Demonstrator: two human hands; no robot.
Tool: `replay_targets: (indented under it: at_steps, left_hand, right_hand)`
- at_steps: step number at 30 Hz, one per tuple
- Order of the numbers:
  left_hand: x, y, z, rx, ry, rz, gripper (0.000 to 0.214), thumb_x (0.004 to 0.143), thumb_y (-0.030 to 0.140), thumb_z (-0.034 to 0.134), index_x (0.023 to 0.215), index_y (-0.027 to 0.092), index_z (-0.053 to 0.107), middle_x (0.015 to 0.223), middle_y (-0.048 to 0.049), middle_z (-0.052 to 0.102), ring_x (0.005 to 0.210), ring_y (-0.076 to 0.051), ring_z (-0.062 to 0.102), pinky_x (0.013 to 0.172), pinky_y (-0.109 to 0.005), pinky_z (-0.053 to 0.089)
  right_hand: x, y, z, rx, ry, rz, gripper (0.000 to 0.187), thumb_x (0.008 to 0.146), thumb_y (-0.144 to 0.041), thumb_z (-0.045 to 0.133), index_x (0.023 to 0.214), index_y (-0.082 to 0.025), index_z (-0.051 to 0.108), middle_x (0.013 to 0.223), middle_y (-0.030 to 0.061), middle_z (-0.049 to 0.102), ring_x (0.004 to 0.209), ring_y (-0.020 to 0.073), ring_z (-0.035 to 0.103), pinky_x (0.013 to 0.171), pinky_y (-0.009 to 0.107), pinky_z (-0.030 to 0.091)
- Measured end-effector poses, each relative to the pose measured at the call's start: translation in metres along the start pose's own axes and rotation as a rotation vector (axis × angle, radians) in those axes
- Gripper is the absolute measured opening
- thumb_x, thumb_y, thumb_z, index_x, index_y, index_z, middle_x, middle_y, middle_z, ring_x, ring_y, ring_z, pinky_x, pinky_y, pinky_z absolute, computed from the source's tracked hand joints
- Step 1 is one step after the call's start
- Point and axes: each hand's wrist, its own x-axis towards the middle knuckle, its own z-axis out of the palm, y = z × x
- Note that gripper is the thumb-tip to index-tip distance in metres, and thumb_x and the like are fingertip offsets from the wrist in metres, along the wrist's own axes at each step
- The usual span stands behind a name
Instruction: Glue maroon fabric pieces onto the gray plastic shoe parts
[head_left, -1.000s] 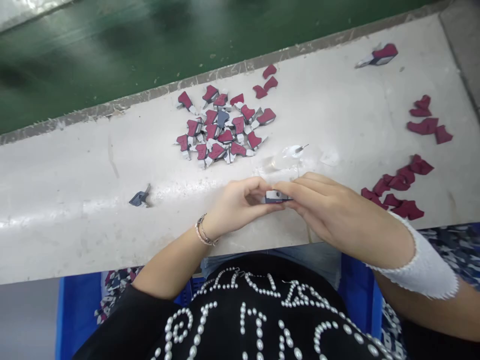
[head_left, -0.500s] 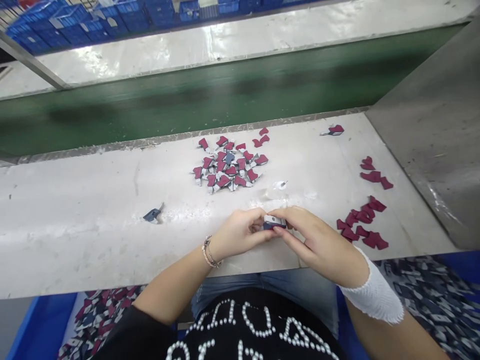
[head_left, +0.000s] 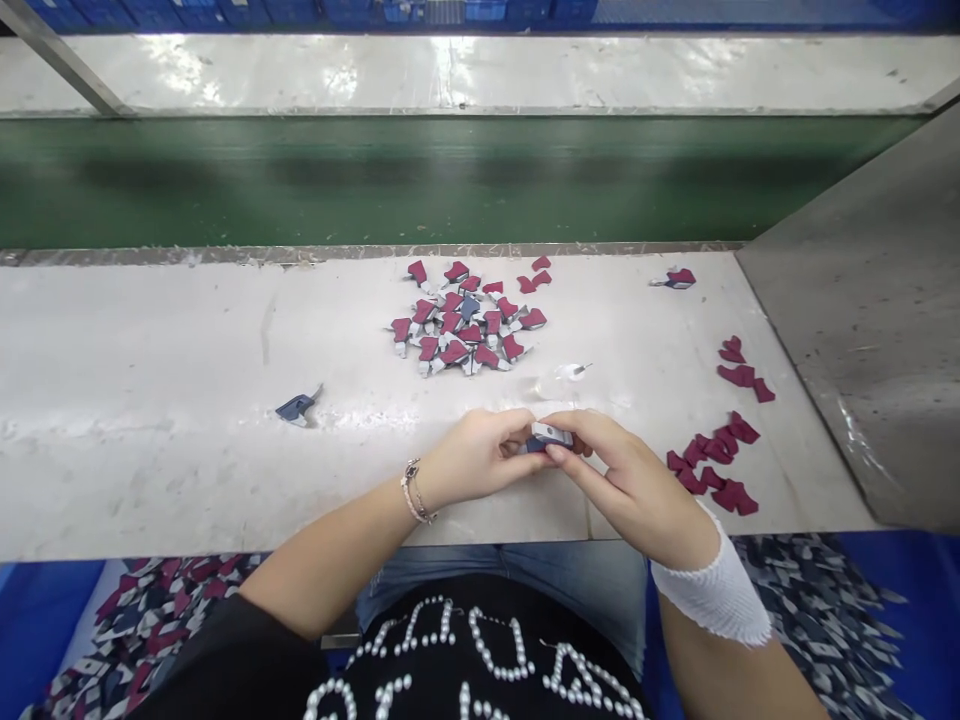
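Between my two hands, above the front of the white worktop (head_left: 187, 480), is a small grey and dark-blue plastic part (head_left: 551, 436). My left hand (head_left: 484, 455) pinches its left end with thumb and fingers. The thumb and fingers of my right hand (head_left: 619, 470) close on its right side; the fingertips underneath are partly hidden. Just beyond the hands lies a small clear-white piece with a thin metal tip (head_left: 574, 371). Farther back sits a cluster of grey parts with maroon covers (head_left: 454, 325), one of them topped in dark blue.
Loose maroon pieces (head_left: 716, 445) lie to the right, before a metal panel (head_left: 877, 320). A lone dark-blue part (head_left: 298, 405) rests at left. Past the worktop runs a green belt (head_left: 450, 180). Below the edge are bins of maroon parts (head_left: 165, 610) and dark parts (head_left: 817, 610).
The camera view has levelled and shifted slightly. Both hands keep hold of the part in nearly the same place; the part appears slightly turned, its maroon underside no longer showing.
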Motion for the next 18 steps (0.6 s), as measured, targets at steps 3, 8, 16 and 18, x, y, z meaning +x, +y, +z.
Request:
replay_targets:
  at_steps: [3,8,16,18]
  left_hand:
    - [0.0003,-0.0013,0.0,0.003,0.014,-0.004,0.027,0.092,0.043,0.065,0.085,0.018,0.061,0.065,0.0031,0.06,0.059,-0.011,0.055,0.058,-0.023,0.044]
    - [0.0022,-0.0011,-0.0008,-0.065,0.001,-0.019,0.026,0.09,0.041,0.067,0.083,0.018,0.059,0.065,0.0032,0.06,0.058,-0.011,0.056,0.058,-0.024,0.046]
    - [0.0011,0.0001,-0.0002,-0.087,0.006,-0.018,0.023,0.089,0.037,0.068,0.082,0.018,0.059,0.063,0.0036,0.061,0.058,-0.011,0.058,0.057,-0.023,0.047]
    - [0.0009,-0.0005,0.0007,-0.089,0.005,-0.019,0.023,0.09,0.038,0.068,0.083,0.018,0.059,0.064,0.0034,0.062,0.059,-0.012,0.059,0.057,-0.024,0.047]
  right_hand:
    - [0.0053,0.0002,0.0006,0.017,-0.011,0.016,0.02,0.106,-0.033,0.047,0.118,-0.027,0.061,0.112,0.0023,0.069,0.102,0.0174,0.064,0.09,0.033,0.051]
    - [0.0054,0.0022,-0.002,0.025,-0.017,0.047,0.022,0.104,-0.037,0.05,0.12,-0.027,0.061,0.114,0.0046,0.07,0.104,0.0202,0.066,0.089,0.035,0.053]
    - [0.002,-0.005,-0.0023,-0.014,0.01,0.06,0.023,0.104,-0.037,0.048,0.12,-0.025,0.061,0.114,0.0076,0.07,0.102,0.0229,0.066,0.089,0.039,0.054]
    - [0.003,-0.0068,0.0,-0.025,0.023,0.065,0.023,0.104,-0.036,0.048,0.119,-0.025,0.061,0.113,0.0073,0.07,0.1,0.0228,0.066,0.089,0.039,0.054]
